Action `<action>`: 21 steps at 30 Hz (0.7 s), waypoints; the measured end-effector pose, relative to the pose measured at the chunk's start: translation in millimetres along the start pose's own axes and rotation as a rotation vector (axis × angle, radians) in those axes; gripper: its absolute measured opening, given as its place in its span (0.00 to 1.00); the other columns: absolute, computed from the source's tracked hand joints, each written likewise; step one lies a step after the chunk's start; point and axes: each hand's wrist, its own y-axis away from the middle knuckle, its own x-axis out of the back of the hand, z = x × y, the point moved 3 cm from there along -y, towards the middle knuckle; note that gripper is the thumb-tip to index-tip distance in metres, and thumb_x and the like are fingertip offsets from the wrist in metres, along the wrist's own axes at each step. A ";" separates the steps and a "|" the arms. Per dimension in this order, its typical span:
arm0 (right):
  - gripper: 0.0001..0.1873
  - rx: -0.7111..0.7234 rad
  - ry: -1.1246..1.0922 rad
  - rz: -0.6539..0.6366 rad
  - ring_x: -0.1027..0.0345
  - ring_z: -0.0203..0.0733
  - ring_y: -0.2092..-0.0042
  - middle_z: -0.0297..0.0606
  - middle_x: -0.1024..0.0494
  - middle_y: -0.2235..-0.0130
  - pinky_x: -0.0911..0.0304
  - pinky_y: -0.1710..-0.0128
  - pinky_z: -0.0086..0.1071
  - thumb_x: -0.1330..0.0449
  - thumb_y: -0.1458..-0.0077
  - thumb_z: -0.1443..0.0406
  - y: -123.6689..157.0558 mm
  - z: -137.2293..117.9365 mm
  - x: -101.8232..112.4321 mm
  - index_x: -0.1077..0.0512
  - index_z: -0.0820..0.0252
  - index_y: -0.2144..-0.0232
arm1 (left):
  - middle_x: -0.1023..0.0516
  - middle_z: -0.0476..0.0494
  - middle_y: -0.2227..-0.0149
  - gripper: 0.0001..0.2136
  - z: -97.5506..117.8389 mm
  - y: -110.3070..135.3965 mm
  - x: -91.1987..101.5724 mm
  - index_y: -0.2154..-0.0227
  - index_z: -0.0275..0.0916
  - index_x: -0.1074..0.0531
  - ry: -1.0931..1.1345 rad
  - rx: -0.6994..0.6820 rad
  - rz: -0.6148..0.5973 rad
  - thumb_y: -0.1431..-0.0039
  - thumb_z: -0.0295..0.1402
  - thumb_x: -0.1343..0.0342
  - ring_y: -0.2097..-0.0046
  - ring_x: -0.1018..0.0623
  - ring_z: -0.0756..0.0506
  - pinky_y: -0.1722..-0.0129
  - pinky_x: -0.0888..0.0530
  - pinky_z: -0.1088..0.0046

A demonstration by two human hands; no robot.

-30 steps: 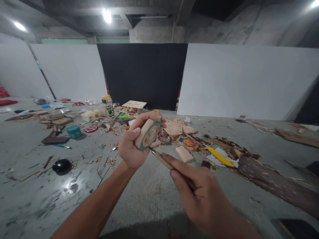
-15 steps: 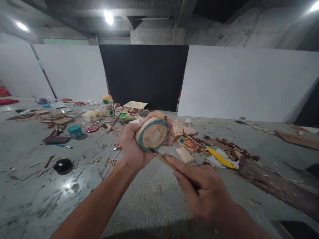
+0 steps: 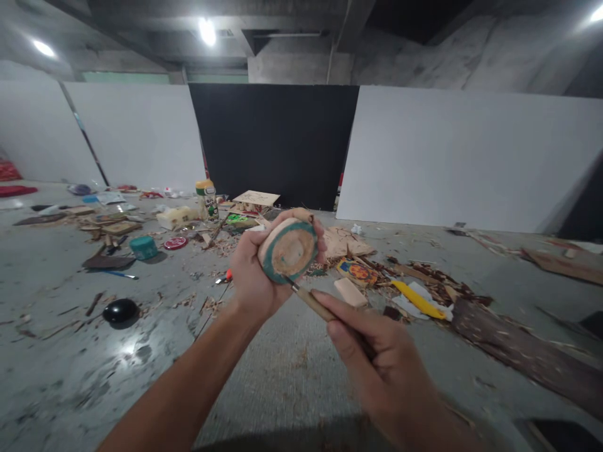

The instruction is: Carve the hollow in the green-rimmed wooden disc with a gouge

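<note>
An oval wooden piece (image 3: 293, 248) with a teal painted rim and a bare, hollowed centre is held up in my left hand (image 3: 252, 270). The palm and fingers wrap around its back and edge, so its rear side is hidden. My right hand (image 3: 377, 348) is closed around a paintbrush (image 3: 315, 304) with a wooden handle and metal ferrule. The dark tip of the brush touches the lower rim of the wooden piece.
On the floor at left are a black rounded object (image 3: 120, 311), a teal jar (image 3: 143, 248), a red lid (image 3: 176, 243) and a thin blue brush (image 3: 117, 274). To the right lie a painted wooden piece (image 3: 357, 271), a yellow object (image 3: 419, 300) and a long bark slab (image 3: 518, 342).
The wooden piece has tilted slightly in my left hand, and the brush tip has shifted a little along its lower rim. My right hand has moved slightly with it.
</note>
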 end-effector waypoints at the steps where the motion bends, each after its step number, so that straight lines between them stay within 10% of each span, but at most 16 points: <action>1: 0.20 -0.035 -0.040 0.003 0.27 0.39 0.70 0.40 0.18 0.67 0.31 0.72 0.30 0.47 0.37 0.64 1.2 -2.7 -1.5 0.23 0.58 0.47 | 0.23 0.35 0.65 0.16 -0.1 0.2 1.4 0.63 0.36 0.28 -0.019 -0.057 -0.017 0.50 0.39 0.55 0.59 0.21 0.35 0.63 0.22 0.58; 8: 0.22 -0.029 0.031 -0.003 0.33 0.39 0.78 0.40 0.20 0.75 0.35 0.79 0.30 0.50 0.36 0.64 6.6 -8.6 -6.9 0.25 0.63 0.46 | 0.22 0.36 0.61 0.15 -6.0 2.5 13.0 0.62 0.38 0.27 -0.196 -0.280 -0.006 0.48 0.40 0.51 0.56 0.22 0.36 0.61 0.22 0.61; 16: 0.22 0.165 0.170 -0.024 0.41 0.32 0.83 0.34 0.24 0.79 0.43 0.82 0.26 0.48 0.39 0.70 1.2 7.3 0.7 0.25 0.63 0.45 | 0.23 0.36 0.64 0.14 -0.5 1.3 1.4 0.65 0.36 0.29 -0.142 -0.110 -0.036 0.50 0.38 0.53 0.59 0.21 0.37 0.63 0.22 0.61; 21: 0.20 0.028 -0.037 -0.093 0.26 0.39 0.68 0.38 0.19 0.69 0.31 0.70 0.29 0.48 0.35 0.63 -9.0 8.0 10.5 0.26 0.56 0.44 | 0.21 0.35 0.62 0.16 1.5 1.3 2.2 0.63 0.36 0.29 -0.047 -0.132 -0.051 0.50 0.39 0.54 0.57 0.21 0.35 0.62 0.22 0.59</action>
